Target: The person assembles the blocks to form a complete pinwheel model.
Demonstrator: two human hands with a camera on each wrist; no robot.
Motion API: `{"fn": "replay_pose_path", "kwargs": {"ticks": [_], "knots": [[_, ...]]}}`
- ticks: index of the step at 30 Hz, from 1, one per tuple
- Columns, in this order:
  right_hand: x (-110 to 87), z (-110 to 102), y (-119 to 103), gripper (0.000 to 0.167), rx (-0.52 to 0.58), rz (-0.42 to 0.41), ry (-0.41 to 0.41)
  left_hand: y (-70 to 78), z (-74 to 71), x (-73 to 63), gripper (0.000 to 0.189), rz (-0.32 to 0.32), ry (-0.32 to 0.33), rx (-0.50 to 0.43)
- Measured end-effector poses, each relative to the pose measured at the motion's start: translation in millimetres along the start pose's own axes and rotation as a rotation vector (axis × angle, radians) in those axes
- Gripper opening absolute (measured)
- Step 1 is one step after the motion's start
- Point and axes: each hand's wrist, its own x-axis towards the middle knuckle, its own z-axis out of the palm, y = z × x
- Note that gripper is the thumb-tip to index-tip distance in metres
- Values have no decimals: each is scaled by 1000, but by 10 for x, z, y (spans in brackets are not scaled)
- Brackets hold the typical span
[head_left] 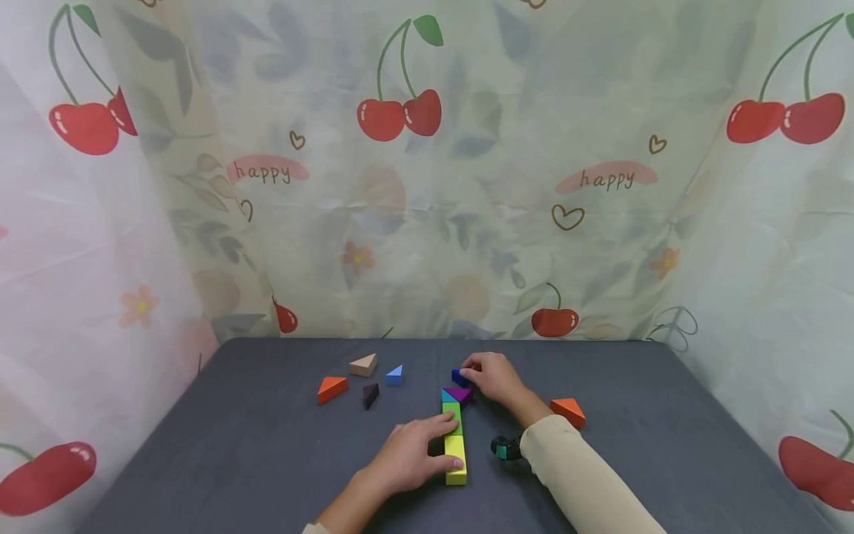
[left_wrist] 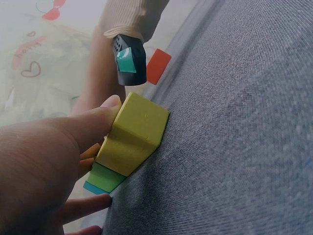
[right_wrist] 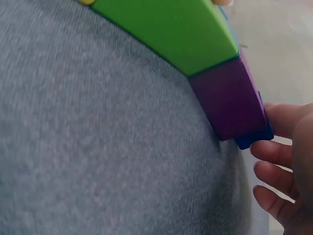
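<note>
A row of wooden blocks runs away from me: a yellow block [head_left: 456, 449] nearest, a green block [head_left: 451, 420] behind it, then a light blue triangular block [head_left: 448, 397] beside a purple triangular block [head_left: 460, 394]. My left hand [head_left: 408, 454] lies along the row's left side, its thumb on the yellow block and fingertips on the green one. Just beyond the purple block, my right hand [head_left: 495, 377] pinches a dark blue block [head_left: 458, 377] between thumb and fingers. The right wrist view shows this dark blue block [right_wrist: 254, 138] close against the purple block's far end.
Left of the row lie an orange block [head_left: 332, 389], a tan block [head_left: 363, 365], a black block [head_left: 371, 395] and a light blue triangle [head_left: 394, 376]. Another orange block [head_left: 568, 412] sits beside the right forearm. Patterned curtains [head_left: 427, 222] surround the dark cloth-covered table [head_left: 267, 452].
</note>
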Motion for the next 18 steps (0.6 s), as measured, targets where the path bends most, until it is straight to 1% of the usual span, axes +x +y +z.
{"fn": "replay_pose_path", "kwargs": {"ticks": [6,12,18], "knots": [[5,8,-43,8,33,-35,-4,-2,-5,4,65,6,4,2],[-7,2,-81,10,70,-26,-19,-3,-2,5,65,13,10,9],[-10,18,-87,12,105,-21,-58,-7,-2,-6,65,17,8,-3]]}}
